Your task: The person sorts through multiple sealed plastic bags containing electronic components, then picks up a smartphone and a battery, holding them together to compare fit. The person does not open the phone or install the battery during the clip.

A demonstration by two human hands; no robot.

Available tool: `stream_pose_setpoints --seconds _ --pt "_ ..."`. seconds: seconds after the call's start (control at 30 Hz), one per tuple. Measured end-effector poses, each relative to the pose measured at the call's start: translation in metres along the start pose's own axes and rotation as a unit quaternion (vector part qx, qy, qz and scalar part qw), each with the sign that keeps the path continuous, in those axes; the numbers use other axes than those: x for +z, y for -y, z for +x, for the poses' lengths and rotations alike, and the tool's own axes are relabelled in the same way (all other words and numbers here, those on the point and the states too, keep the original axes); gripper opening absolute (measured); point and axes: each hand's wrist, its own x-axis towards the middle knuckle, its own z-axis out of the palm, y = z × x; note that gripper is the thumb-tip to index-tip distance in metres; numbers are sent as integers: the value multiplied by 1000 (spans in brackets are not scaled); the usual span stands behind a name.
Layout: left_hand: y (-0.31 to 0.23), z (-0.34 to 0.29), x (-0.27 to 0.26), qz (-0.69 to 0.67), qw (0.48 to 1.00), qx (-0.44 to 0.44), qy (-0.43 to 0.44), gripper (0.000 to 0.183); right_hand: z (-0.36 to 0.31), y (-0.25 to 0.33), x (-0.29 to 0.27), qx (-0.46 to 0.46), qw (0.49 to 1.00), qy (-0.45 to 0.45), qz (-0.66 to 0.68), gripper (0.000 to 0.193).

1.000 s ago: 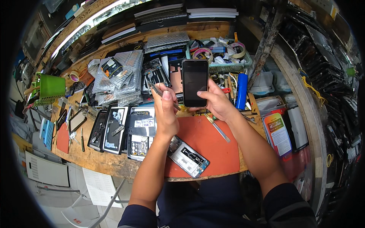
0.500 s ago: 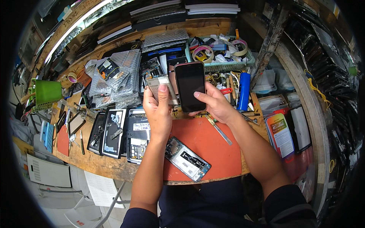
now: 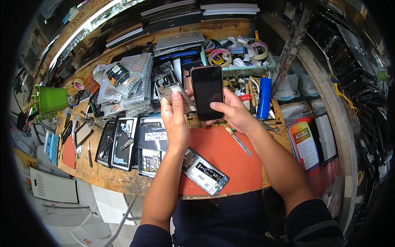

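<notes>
My left hand (image 3: 176, 119) is closed around a thin silver-grey rectangular phone part (image 3: 180, 99), its thumb lying on top. Close beside it, my right hand (image 3: 233, 110) grips a smartphone (image 3: 207, 90) with a dark screen, thumb on the lower right of the glass. Both are held up above the bench, side by side. Below them, partly behind my left forearm, an opened phone (image 3: 205, 172) with its inner parts bare lies tilted on the red mat (image 3: 242, 177). A metal blade tool (image 3: 240, 142) rests on the mat under my right wrist.
Opened tablets (image 3: 123, 142) and phone parts stand left of the mat. Behind lie bubble-wrapped packets (image 3: 127, 82) and a green basket (image 3: 247, 72) of tape rolls and small parts. A blue cylinder (image 3: 264, 99) stands at the right, near a wooden post (image 3: 292, 37).
My left hand has shifted slightly right with the silver-grey part, which has tilted a little. The smartphone has moved slightly right in my right hand. Both grips stay the same.
</notes>
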Motion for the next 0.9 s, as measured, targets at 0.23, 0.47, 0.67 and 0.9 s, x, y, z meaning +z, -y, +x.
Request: stream_pose_setpoints --seconds 0.23,0.47,0.67,0.9 --pt "-2 -1 -1 6 1000 10 15 33 3 -3 -4 11 1000 -12 5 38" --pt "-5 -2 0 -15 1000 4 22 35 2 -9 -9 -19 999 12 -35 35" --pt "-5 -3 -2 -13 999 18 36 37 3 -5 -4 5 1000 -13 4 34" --pt "-7 -5 0 -4 998 33 45 41 4 -6 -10 -8 1000 6 9 34"
